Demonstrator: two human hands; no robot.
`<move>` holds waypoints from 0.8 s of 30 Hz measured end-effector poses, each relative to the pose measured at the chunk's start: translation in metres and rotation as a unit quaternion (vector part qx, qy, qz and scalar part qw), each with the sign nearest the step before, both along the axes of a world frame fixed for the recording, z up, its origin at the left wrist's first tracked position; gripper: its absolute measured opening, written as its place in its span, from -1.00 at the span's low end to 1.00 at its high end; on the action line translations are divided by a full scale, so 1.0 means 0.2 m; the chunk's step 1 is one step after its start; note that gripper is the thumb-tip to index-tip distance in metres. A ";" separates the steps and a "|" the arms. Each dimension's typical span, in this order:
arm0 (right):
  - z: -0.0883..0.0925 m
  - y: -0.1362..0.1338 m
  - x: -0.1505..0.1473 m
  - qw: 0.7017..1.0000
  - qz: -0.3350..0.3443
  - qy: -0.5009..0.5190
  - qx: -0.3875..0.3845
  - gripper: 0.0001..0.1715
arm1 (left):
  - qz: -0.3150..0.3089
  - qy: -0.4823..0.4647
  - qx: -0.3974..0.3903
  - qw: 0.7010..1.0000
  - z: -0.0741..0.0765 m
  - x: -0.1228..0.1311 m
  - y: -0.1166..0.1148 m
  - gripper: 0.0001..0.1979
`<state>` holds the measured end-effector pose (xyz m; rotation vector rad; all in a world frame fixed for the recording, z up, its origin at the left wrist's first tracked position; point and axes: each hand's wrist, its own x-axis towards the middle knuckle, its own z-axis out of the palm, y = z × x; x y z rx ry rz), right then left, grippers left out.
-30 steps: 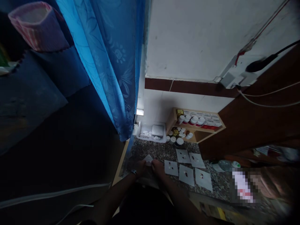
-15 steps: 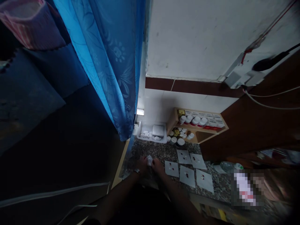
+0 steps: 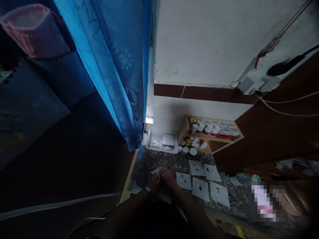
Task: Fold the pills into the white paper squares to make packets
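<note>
A small white paper (image 3: 156, 170) lies partly folded on the speckled countertop (image 3: 163, 160), mostly covered by my fingers. My left hand (image 3: 154, 182), with a watch on its wrist, grips the paper's near side with bent fingers. Close against it, my right hand (image 3: 167, 177) has its fingers closed on the paper's right edge. To the right lie several flat paper squares, among them a near one (image 3: 183, 181), a middle one (image 3: 200, 196) and a large right one (image 3: 223, 199). Small dark and pale pills (image 3: 200, 188) sit on them. Fingertip detail is dim.
A white plastic tray (image 3: 152, 147) with small folded packets stands by the wall. Beside it is a wooden rack (image 3: 211, 135) with bottles and boxes. A clear bottle (image 3: 243, 178) lies at the right. A blue curtain (image 3: 124, 76) hangs at the left.
My hands have come closer together over the small paper, with my right hand moving left and upward onto it. More of the paper is now covered.
</note>
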<state>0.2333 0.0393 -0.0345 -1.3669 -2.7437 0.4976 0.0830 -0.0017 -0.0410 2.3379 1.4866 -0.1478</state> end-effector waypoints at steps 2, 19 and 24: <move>0.00 -0.01 0.03 1.000 0.019 -0.009 0.015 -0.64 | -0.023 0.006 0.000 1.000 0.03 -0.02 0.02 -0.61; 0.05 -0.04 0.05 0.998 -0.007 -0.007 -0.057 -0.61 | -0.200 -0.028 0.048 0.978 0.05 -0.10 0.11 -0.81; 0.07 -0.03 0.04 0.994 -0.027 -0.003 -0.109 -0.63 | -0.149 -0.076 0.027 0.986 0.05 -0.12 0.14 -0.87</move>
